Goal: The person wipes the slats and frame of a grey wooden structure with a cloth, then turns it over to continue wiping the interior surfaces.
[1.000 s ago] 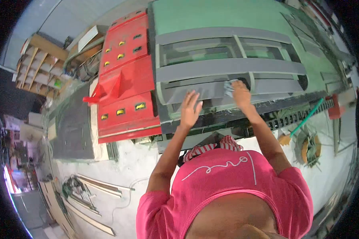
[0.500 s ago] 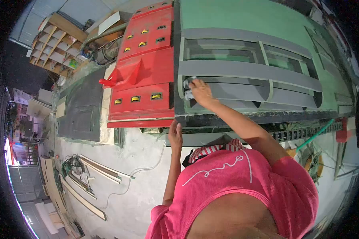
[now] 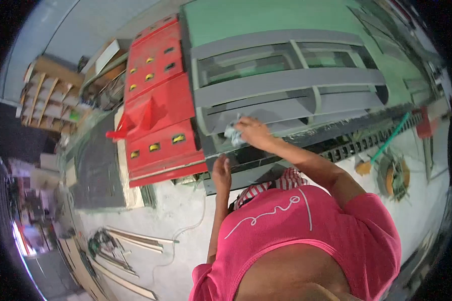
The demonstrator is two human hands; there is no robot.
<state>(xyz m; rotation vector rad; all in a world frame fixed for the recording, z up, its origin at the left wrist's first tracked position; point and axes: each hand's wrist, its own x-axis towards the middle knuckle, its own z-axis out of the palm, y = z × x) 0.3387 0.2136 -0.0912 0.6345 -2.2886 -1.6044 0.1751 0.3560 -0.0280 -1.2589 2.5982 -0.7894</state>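
Observation:
A crumpled light grey-blue rag (image 3: 232,134) is bunched in my right hand (image 3: 254,133), whose fingers press on it from above. Both are over the near left corner of a grey slatted frame (image 3: 286,83), made of long curved boards with short crosspieces. This frame lies on a green-topped worktable (image 3: 271,15) with a dark edge. My left hand (image 3: 221,171) rests at the table's near left corner, fingers stretched out and holding nothing.
Beside the worktable on the left stands a red surface (image 3: 165,95) with yellow rollers and a raised red bracket. Farther left are a dark panel (image 3: 95,165) and a wooden pigeonhole shelf (image 3: 45,98). Wood strips (image 3: 135,238) and a thin cable lie on the floor.
My right hand has drawn the rag down toward the table's near edge, off the frame's left end. My left hand stays by the corner. The view has tilted and shifted.

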